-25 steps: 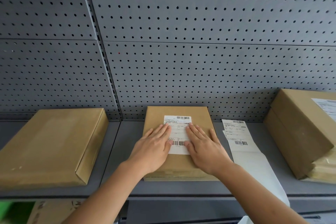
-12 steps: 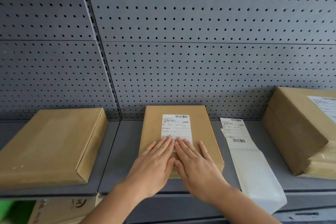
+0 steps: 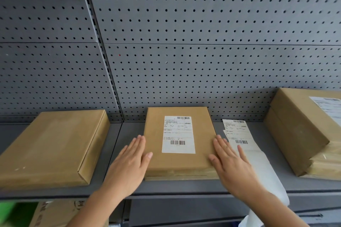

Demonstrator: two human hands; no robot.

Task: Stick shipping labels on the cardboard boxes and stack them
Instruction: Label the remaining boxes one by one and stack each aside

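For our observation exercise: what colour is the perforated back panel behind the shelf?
Grey, dotted with regular rows of small dark holes: the perforated metal back panel, clearest in the head view.

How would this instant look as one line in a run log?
step: lift labelled box | left hand: open, at middle box left edge | right hand: open, at right edge | label: stuck

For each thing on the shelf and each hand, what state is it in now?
Middle box: closed, label stuck on top.
Label: flat, fully visible.
Left box: closed, no label visible.
Right stack: labelled box on top of another.
Label sheets: loose on the shelf beside the middle box.
Left hand: open, flat at the box's left edge.
Right hand: open, flat at the box's right edge.
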